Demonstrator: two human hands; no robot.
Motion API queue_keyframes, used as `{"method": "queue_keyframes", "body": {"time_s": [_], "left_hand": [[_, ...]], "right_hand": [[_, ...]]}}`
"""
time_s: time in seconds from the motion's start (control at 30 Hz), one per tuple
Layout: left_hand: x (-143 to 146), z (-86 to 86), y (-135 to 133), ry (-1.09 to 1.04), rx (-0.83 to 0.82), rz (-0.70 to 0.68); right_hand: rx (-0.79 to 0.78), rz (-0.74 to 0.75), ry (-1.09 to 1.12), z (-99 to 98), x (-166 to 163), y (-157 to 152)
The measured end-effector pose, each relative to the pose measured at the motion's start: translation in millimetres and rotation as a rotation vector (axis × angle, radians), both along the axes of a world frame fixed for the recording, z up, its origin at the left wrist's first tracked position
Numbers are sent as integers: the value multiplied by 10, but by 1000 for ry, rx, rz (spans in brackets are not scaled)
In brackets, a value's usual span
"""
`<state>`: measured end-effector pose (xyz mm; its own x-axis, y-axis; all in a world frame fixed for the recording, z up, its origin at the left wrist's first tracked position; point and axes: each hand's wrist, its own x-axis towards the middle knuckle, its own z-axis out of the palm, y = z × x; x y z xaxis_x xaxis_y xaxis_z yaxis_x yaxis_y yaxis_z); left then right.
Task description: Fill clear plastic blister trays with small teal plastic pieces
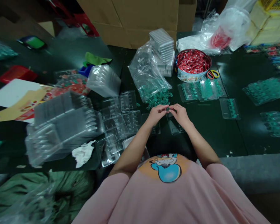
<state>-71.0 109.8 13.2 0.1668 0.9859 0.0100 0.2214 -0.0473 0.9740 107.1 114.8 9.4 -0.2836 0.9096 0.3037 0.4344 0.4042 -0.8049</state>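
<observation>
My left hand (pixel 157 114) and my right hand (pixel 178 113) meet at their fingertips, pinching a small green plastic piece (pixel 167 109) between them. Right behind them lies a heap of similar green pieces (pixel 159 98), spilling from a clear plastic bag (pixel 147 74). Under my right hand sits a clear plastic tray (pixel 174 126), partly covered by the hand. Another tray part (pixel 156 128) shows under my left wrist. To the left, several clear moulded trays (pixel 118 123) lie spread out. A tray with a row of green pieces (pixel 231 108) is off to the right.
Stacked clear trays (pixel 65 121) stand left, near a crumpled white tissue (pixel 83 153). A round tin of red packets (pixel 193 63) and scissors (pixel 212 74) are behind right. Filled green trays (pixel 268 90) lie far right. A cardboard box (pixel 135 21) rises at the back.
</observation>
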Motion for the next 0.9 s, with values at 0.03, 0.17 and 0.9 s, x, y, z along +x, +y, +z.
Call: {"method": "queue_keyframes", "body": {"time_s": [0.03, 0.17, 0.9], "left_hand": [[-12, 14, 3, -20, -5, -33], [-43, 52, 30, -102, -29, -92], [312, -29, 98, -633, -364, 4]], "right_hand": [[1, 9, 4, 0, 8, -7], [41, 31, 78, -25, 32, -41], [-674, -70, 734, -9, 88, -75]]}}
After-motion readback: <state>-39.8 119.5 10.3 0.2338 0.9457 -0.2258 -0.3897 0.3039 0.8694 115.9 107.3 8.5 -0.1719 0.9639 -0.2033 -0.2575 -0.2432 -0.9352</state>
